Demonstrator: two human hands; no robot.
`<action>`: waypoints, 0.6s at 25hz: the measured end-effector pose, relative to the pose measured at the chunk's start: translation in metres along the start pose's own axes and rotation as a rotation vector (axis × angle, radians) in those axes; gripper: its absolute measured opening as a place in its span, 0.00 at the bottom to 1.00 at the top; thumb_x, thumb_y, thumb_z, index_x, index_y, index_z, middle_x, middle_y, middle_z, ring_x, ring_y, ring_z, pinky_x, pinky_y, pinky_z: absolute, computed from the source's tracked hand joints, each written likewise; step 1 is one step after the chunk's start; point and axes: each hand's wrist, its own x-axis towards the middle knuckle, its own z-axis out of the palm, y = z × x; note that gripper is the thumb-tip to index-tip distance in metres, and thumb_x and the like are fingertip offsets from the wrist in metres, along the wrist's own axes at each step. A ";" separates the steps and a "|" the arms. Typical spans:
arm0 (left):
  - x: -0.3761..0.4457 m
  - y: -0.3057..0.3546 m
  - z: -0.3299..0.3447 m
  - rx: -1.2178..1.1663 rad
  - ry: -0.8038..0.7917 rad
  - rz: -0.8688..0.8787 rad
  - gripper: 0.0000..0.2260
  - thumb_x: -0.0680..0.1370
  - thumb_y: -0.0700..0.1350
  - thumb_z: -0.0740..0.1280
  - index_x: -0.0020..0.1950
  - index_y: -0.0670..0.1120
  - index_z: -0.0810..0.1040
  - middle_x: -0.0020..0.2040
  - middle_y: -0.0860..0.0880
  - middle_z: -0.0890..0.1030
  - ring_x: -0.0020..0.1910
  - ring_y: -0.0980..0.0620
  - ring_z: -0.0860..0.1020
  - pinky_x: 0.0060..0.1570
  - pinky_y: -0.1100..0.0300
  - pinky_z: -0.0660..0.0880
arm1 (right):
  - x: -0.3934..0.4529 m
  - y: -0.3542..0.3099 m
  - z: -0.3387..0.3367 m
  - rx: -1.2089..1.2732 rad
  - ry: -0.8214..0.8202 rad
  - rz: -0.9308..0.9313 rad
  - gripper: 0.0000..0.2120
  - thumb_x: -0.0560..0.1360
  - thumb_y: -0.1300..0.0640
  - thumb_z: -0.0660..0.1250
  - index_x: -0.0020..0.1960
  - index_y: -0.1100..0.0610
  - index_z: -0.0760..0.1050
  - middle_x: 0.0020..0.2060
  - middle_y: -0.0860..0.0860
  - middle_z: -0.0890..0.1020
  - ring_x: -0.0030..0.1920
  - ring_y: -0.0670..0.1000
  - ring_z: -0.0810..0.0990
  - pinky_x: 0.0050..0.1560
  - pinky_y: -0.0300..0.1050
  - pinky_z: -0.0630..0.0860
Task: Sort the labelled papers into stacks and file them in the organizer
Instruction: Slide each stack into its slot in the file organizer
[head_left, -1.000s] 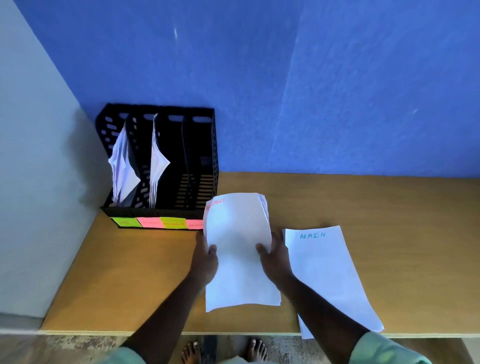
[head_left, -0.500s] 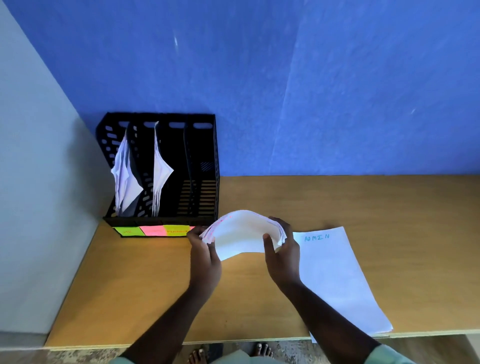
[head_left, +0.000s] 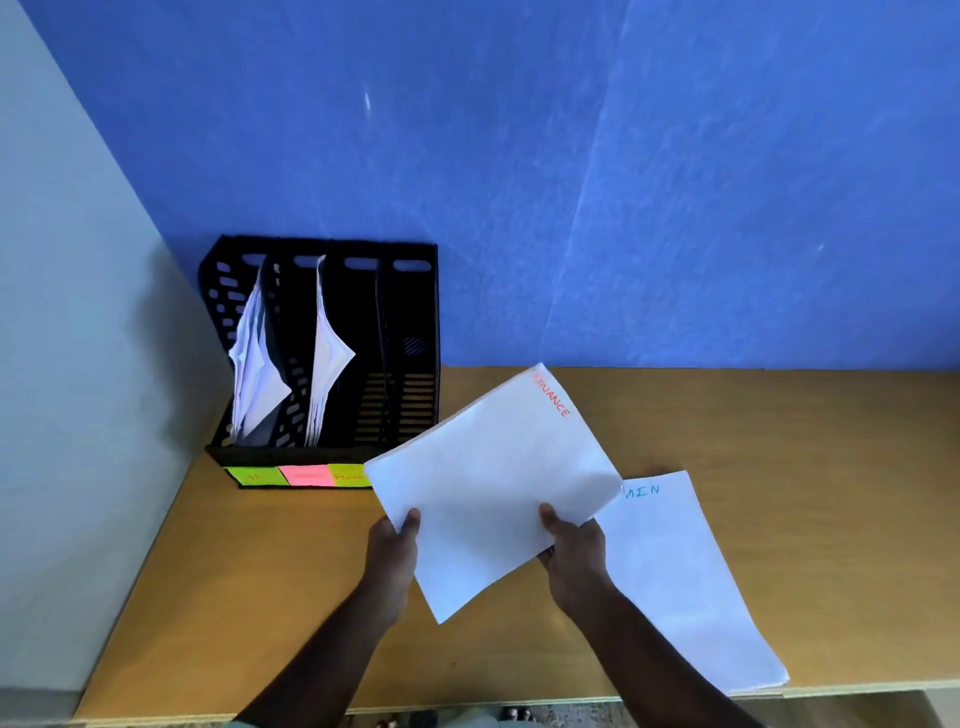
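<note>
Above the desk (head_left: 779, 441), you are holding the FINANCE stack (head_left: 488, 488) in both hands, tilted so its red label is pointing up and to the right. Your left hand (head_left: 392, 545) is pinching the stack's left edge, thumb on top and fingers hidden under the sheets. Your right hand (head_left: 574, 551) is gripping the lower right edge the same way, thumb pressing on top. The stack's left corner is overlapping the front of the organizer (head_left: 322, 358), covering part of the coloured labels (head_left: 301, 475). Filed papers (head_left: 291, 364) are standing in its two left slots; the two right slots are showing no paper. Beside your right hand, the ADMIN stack (head_left: 685, 582) is lying flat on the desk, its label partly covered.
</note>
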 end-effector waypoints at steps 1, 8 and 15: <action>0.003 0.000 -0.003 0.001 0.022 0.003 0.08 0.82 0.45 0.63 0.55 0.44 0.79 0.49 0.45 0.84 0.50 0.42 0.83 0.49 0.48 0.79 | -0.004 0.001 -0.001 0.017 -0.022 0.008 0.14 0.76 0.67 0.71 0.62 0.61 0.78 0.54 0.58 0.86 0.57 0.61 0.84 0.58 0.59 0.82; 0.009 0.024 -0.027 0.097 -0.060 0.336 0.12 0.78 0.51 0.68 0.58 0.47 0.81 0.53 0.50 0.85 0.52 0.50 0.83 0.51 0.48 0.80 | 0.023 -0.067 -0.034 -0.389 -0.120 -0.240 0.25 0.65 0.63 0.80 0.61 0.52 0.81 0.51 0.54 0.88 0.48 0.56 0.87 0.45 0.52 0.83; -0.019 0.015 -0.006 0.236 0.099 0.673 0.16 0.80 0.53 0.61 0.62 0.44 0.72 0.52 0.52 0.81 0.53 0.59 0.79 0.51 0.65 0.74 | 0.000 -0.026 -0.015 -0.443 -0.069 -0.476 0.05 0.75 0.68 0.66 0.43 0.63 0.80 0.43 0.54 0.88 0.47 0.52 0.86 0.51 0.41 0.79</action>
